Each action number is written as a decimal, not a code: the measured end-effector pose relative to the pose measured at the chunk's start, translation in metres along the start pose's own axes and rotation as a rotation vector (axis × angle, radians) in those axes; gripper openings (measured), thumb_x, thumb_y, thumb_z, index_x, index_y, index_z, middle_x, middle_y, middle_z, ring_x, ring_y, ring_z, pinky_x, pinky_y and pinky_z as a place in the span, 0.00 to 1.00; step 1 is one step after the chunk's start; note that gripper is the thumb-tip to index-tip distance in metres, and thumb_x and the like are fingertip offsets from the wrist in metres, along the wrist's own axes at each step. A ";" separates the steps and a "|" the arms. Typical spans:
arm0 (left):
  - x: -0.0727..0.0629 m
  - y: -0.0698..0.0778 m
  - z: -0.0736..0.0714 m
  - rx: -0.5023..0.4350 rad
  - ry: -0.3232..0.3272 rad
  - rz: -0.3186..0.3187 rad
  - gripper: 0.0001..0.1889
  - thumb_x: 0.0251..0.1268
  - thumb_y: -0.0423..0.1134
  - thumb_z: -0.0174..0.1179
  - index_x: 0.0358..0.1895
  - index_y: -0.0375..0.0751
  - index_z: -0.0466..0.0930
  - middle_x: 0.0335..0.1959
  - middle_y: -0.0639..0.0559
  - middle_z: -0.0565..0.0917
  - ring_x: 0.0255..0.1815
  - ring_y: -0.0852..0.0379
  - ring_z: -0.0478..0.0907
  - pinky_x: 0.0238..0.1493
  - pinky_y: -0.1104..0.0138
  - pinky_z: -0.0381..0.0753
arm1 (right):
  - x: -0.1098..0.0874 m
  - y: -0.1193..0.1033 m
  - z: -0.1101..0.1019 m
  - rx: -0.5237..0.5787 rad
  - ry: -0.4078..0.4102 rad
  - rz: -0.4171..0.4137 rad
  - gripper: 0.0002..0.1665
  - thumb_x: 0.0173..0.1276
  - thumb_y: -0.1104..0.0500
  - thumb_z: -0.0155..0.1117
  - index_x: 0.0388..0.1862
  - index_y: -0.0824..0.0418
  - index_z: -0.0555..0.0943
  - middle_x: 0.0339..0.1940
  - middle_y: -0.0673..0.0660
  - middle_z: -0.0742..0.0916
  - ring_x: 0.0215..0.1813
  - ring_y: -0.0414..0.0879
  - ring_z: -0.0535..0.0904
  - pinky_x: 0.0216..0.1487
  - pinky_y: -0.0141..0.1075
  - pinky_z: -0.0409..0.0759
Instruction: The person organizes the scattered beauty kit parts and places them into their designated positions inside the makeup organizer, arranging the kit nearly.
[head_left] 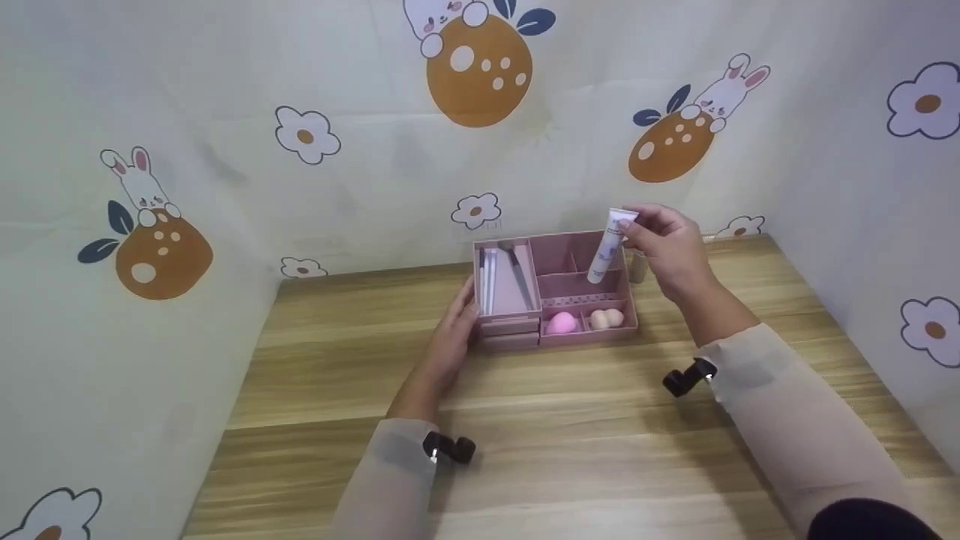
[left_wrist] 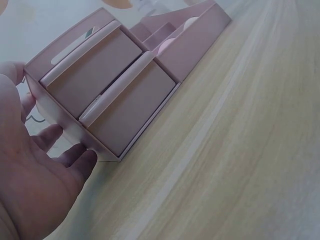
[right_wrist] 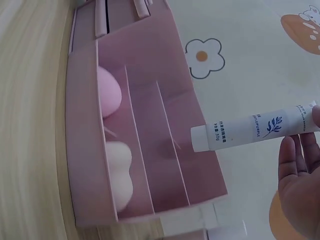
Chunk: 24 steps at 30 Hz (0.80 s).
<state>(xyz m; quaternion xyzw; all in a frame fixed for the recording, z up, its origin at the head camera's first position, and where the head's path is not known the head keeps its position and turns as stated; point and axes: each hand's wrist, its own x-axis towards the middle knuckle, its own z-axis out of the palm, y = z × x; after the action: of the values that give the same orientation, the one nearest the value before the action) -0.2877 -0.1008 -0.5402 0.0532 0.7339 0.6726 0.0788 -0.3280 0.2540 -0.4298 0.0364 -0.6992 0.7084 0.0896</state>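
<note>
A pink desk organizer (head_left: 589, 337) stands on the wooden table, with two drawers (left_wrist: 95, 75) at its left front. My left hand (head_left: 450, 334) touches the organizer's left side, its fingers (left_wrist: 82, 160) spread along that wall. Above the rear right compartments, my right hand (head_left: 671, 244) pinches the upper end of a white cream tube (head_left: 607, 251). The tube tilts, its white cap (right_wrist: 201, 138) pointing down toward a compartment. A pink makeup sponge (right_wrist: 108, 92) and a beige, gourd-shaped one (right_wrist: 119, 172) sit in the front compartments. Several makeup brushes (head_left: 517, 274) lie in the top left tray.
A small, bottle-like item (head_left: 638, 266) stands just right of the organizer, partly hidden by the right hand. A patterned cloth (head_left: 375, 202) hangs close behind the organizer and along both sides of the table (head_left: 345, 360).
</note>
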 end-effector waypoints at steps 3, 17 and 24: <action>0.000 0.000 0.000 -0.006 0.001 -0.001 0.31 0.82 0.66 0.49 0.83 0.82 0.55 0.91 0.62 0.51 0.92 0.48 0.44 0.91 0.45 0.46 | 0.005 0.001 0.012 -0.024 0.007 0.041 0.20 0.73 0.52 0.76 0.60 0.57 0.88 0.50 0.49 0.88 0.53 0.45 0.83 0.57 0.31 0.88; 0.003 -0.002 0.000 -0.030 -0.014 0.012 0.31 0.82 0.65 0.49 0.84 0.81 0.55 0.90 0.61 0.52 0.92 0.49 0.45 0.91 0.47 0.49 | 0.031 0.018 0.053 -0.128 0.006 0.087 0.19 0.73 0.48 0.75 0.60 0.50 0.89 0.49 0.47 0.89 0.53 0.43 0.81 0.62 0.40 0.80; 0.005 -0.003 0.001 -0.074 -0.026 0.010 0.32 0.83 0.64 0.49 0.85 0.76 0.55 0.90 0.60 0.52 0.92 0.50 0.48 0.90 0.49 0.53 | 0.039 0.037 0.067 -0.106 -0.044 0.091 0.21 0.76 0.53 0.73 0.64 0.57 0.87 0.50 0.48 0.89 0.52 0.43 0.83 0.56 0.33 0.82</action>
<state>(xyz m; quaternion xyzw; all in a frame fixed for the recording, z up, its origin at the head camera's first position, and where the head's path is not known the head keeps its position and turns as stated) -0.2923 -0.0991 -0.5436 0.0625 0.7070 0.6991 0.0868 -0.3780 0.1895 -0.4574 0.0154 -0.7384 0.6728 0.0437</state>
